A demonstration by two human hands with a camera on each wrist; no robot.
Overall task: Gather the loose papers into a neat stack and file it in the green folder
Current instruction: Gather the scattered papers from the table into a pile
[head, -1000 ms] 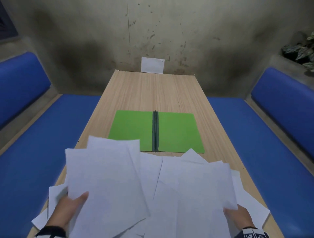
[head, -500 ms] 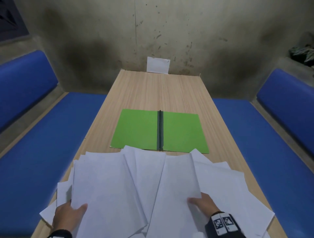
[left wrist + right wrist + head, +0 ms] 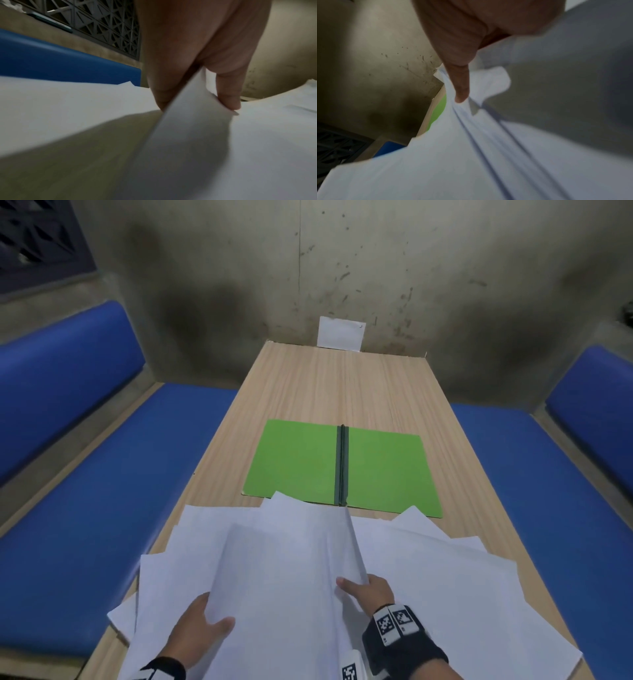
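Loose white papers (image 3: 445, 583) lie fanned across the near end of the wooden table (image 3: 335, 385). A bundle of sheets (image 3: 287, 577) is raised in the middle of them. My left hand (image 3: 202, 625) pinches the bundle's left edge, thumb on top; the left wrist view shows a sheet (image 3: 188, 108) held between thumb and fingers. My right hand (image 3: 366, 589) grips the bundle's right edge, and in the right wrist view a finger presses into bunched sheets (image 3: 471, 121). The green folder (image 3: 342, 467) lies open flat beyond the papers, dark spine in its middle.
Blue padded benches (image 3: 96, 508) (image 3: 548, 491) run along both sides of the table. A white card (image 3: 340, 333) leans on the stained wall at the table's far end. Bare wood stretches beyond the folder. A dark lattice panel (image 3: 37, 234) sits at the upper left.
My right hand has come in from the far right edge of the papers to the middle and taken hold of sheets. The left bundle has slid toward the centre.
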